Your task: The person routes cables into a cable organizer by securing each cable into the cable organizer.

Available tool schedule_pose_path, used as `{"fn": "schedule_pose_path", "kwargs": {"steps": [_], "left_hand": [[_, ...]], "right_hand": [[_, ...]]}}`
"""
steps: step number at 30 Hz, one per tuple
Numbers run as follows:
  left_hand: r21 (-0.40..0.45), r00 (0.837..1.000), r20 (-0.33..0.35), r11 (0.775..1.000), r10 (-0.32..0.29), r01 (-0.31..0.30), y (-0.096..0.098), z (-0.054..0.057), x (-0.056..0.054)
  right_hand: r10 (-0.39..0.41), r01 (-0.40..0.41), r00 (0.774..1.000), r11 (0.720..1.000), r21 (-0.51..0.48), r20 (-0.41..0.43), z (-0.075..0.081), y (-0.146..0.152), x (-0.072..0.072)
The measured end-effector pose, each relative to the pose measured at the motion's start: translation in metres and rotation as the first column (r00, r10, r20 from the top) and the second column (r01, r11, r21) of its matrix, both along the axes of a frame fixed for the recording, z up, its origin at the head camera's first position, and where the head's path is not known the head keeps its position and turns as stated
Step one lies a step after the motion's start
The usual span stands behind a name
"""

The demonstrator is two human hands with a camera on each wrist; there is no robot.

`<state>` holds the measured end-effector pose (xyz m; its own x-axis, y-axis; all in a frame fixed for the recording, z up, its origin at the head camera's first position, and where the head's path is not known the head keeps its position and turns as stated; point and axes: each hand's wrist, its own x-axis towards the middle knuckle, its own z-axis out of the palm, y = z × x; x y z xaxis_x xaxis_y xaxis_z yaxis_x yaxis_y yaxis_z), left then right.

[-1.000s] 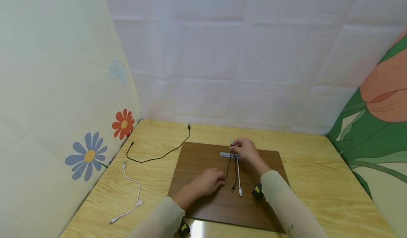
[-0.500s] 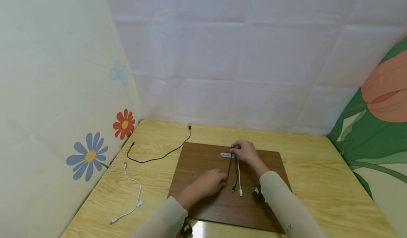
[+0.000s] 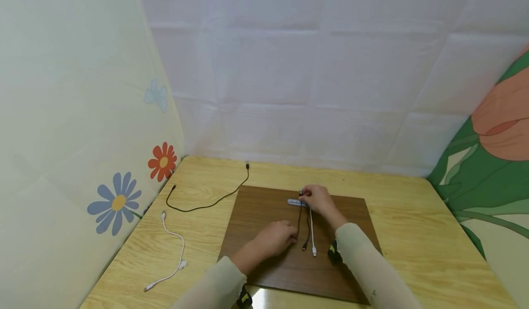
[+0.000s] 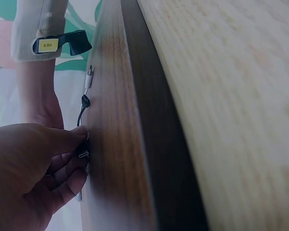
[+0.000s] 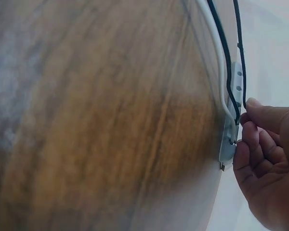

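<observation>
- Beige sleeves (image 3: pixel 368 254): one on each forearm, at the near edge of the head view. A black wrist unit (image 3: pixel 333 252) shows below the right cuff.
- Loose white cable (image 3: pixel 182 249): on the pale wood-grain table (image 3: pixel 434 235), left of the board, laid in a curve. A small white piece (image 3: pixel 182 264) is just beside it.
- Board (image 3: pixel 256 208): dark brown wood grain, flat on the table, beneath both hands.
- Left hand (image 3: pixel 274 239): low over the board; thumb and fingers pinch the lower end of the held black cable (image 3: pixel 299 219). A metal-tipped plug (image 4: pixel 83 155) shows between the fingers in the left wrist view.
- Held black cable: extends between the two hands, over the board, left of the other two cables there.
- Second black cable (image 3: pixel 308 230) and white cable (image 3: pixel 312 235): side by side, plug ends toward the person; both run up to the clip strip (image 3: pixel 292 202).
- Right hand (image 3: pixel 318 199): at the clip strip; thumb and forefinger pinch the held black cable just below its upper connector (image 3: pixel 301 192). Seating of this cable in the strip: cannot be determined.
- Loose black cable (image 3: pixel 206 206): on the table, beyond the board's left side, curved.
- White sheet (image 3: pixel 268 70): creased, upright behind the table.
</observation>
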<state>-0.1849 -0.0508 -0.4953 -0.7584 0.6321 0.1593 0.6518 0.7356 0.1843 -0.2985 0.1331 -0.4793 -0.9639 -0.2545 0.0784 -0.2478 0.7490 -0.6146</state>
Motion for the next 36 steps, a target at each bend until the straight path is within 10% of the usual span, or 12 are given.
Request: {"fn": "schedule_pose_path", "kwargs": {"steps": [36], "left_hand": [[-0.035,0.999,-0.038,0.999,0.008,-0.009,0.0103,-0.0031,-0.0003]], "right_hand": [[-0.044,0.04,0.998,0.997,0.067,0.049,0.0043,-0.0038,-0.0015]]}}
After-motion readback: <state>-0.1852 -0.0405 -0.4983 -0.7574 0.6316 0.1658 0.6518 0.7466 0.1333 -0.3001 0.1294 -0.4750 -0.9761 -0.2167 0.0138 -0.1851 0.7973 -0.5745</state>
